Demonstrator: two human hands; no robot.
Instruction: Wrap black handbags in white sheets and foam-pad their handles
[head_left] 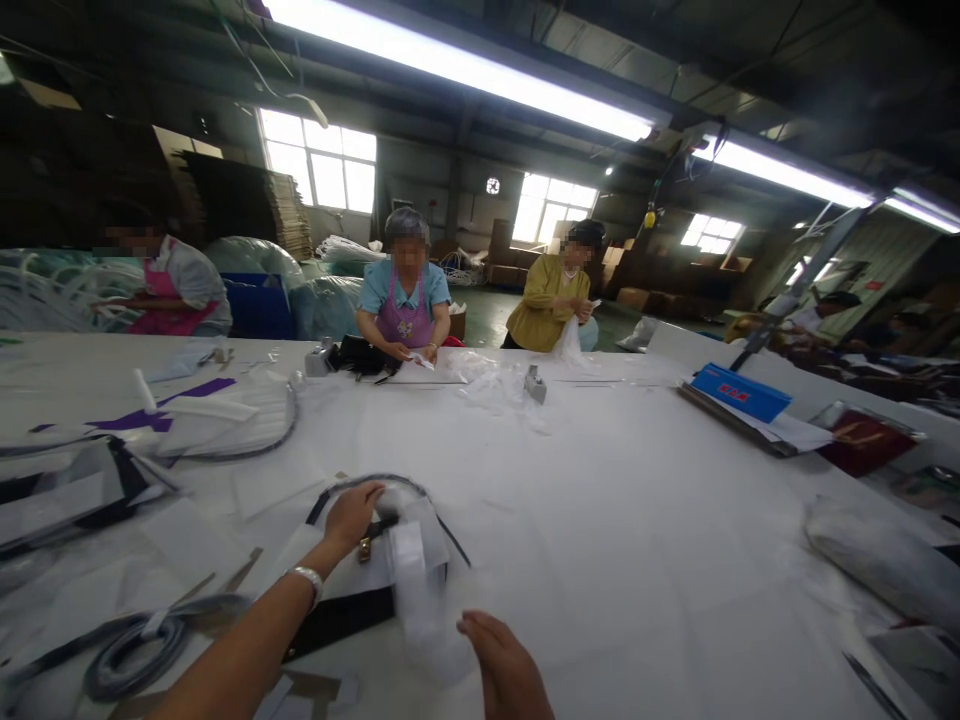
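My left hand (349, 514) rests curled on a black bag (352, 605) with a metal clasp (365, 548), lying on the white table (615, 520). Its fingers press down by a black strap loop (390, 482). A white, blurred plastic wrap (420, 590) covers part of the bag. My right hand (504, 668) sits at the bottom edge, just right of that wrap, fingers together; whether it grips the wrap is unclear. A bracelet (306, 578) is on my left wrist.
Coiled black straps (127, 650) and wrapped pieces lie at left. A blue box (739, 392) and a wrapped bundle (877, 560) are at right. Three people work across the table, with tape dispensers (535, 384) before them.
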